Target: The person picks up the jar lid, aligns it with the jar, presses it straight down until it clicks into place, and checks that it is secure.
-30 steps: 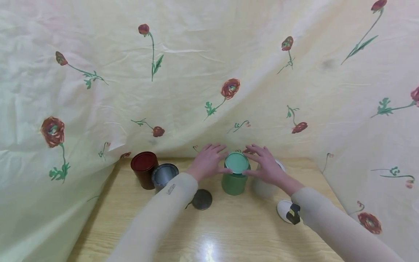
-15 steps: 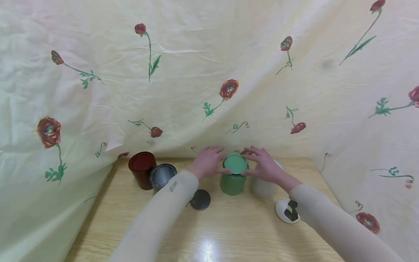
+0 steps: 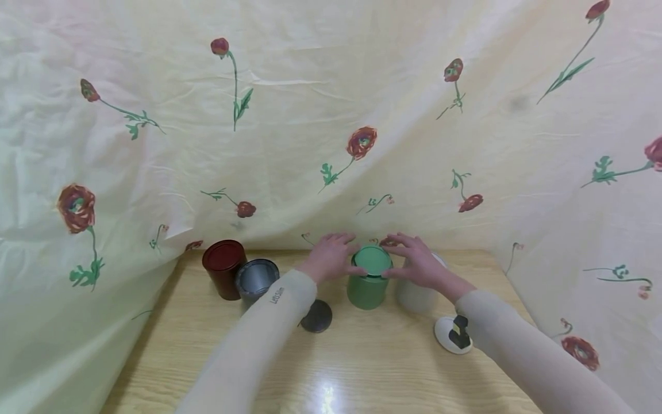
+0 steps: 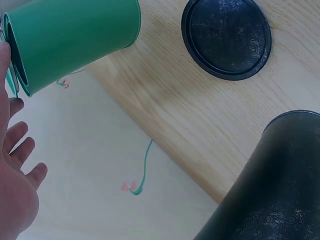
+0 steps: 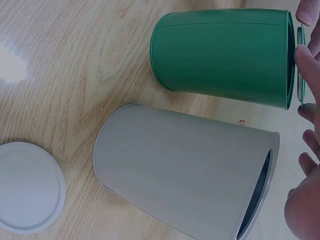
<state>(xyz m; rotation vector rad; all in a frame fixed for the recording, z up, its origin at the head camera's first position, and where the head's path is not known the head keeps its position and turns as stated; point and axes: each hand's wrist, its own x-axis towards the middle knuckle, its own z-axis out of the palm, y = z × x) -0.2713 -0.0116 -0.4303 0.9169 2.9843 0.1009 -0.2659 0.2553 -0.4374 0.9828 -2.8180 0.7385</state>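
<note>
Both hands hold a round green lid (image 3: 373, 260) level over the mouth of a green can (image 3: 366, 294). The left hand (image 3: 333, 257) grips the lid's left edge between thumb and fingers. On the opposite edge is the right hand (image 3: 420, 263), gripping the same way. A thin gap separates the lid from the rim of the upright green can (image 5: 220, 57) in the right wrist view. Only part of the left hand (image 4: 17, 170) shows in the left wrist view, with its fingertips right by the rim.
A lidless grey-white can (image 5: 185, 170) stands just right of the green one. On the left are a lidded dark red can (image 3: 224, 273) and an open dark grey can (image 3: 257, 278). A black lid (image 3: 316, 316) and a white lid (image 5: 30, 187) lie on the wooden table (image 3: 393, 368).
The green lid has come down slightly toward the can, both hands moving with it. The whole head view has shifted a little; the other cans and lids stay in place.
</note>
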